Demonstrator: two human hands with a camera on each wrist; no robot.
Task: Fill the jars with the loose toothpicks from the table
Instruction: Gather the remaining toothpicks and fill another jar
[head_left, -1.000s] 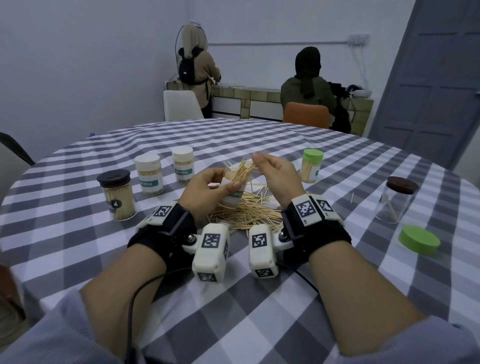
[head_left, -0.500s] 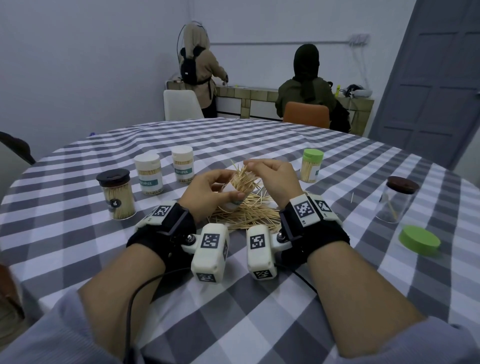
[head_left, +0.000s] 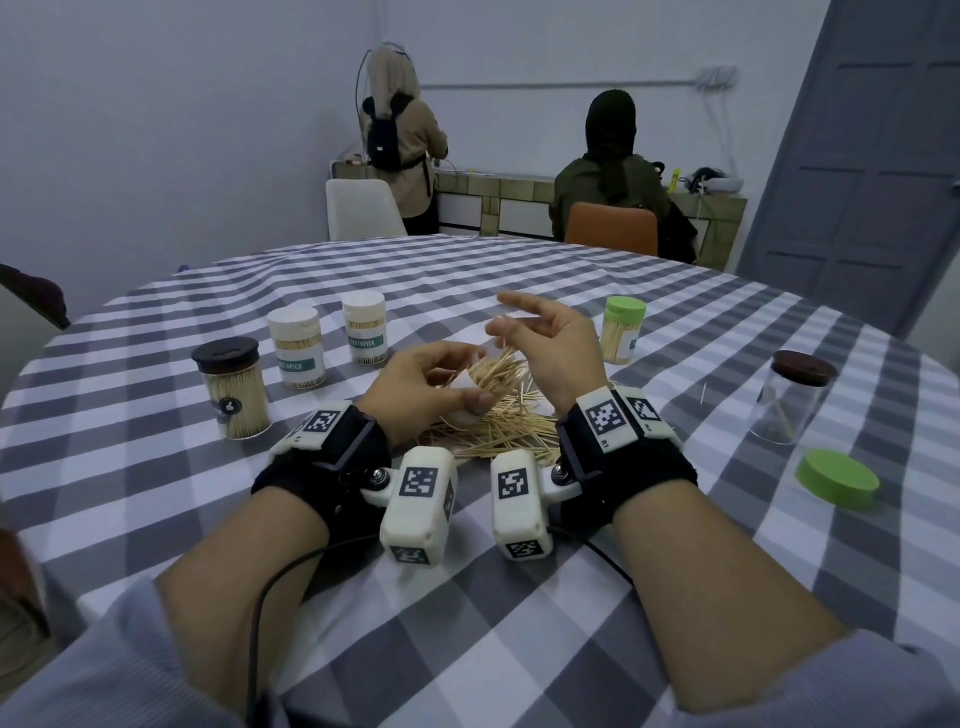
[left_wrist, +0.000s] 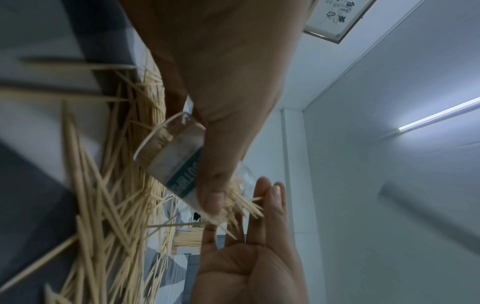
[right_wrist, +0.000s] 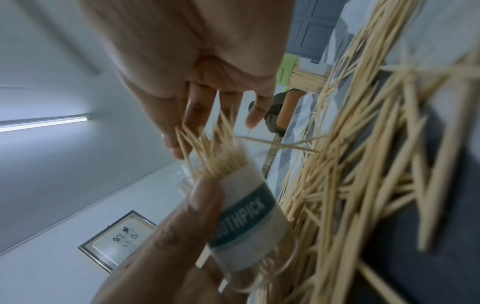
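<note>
My left hand (head_left: 415, 387) fingers curled round a small clear jar (right_wrist: 244, 216) with a teal TOOTHPICK label, tilted, toothpicks bristling from its mouth, my right hand (head_left: 550, 353) fingers spread loose above them, loose pile (head_left: 498, 431) on the checked worktop (head_left: 571, 597) beneath

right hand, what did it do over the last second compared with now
The right hand let go of the toothpick bundle it was pinching and opened, fingers spread just above the toothpicks sticking out of the jar. The left hand kept gripping that jar over the loose pile. The other jars stayed put.
</note>
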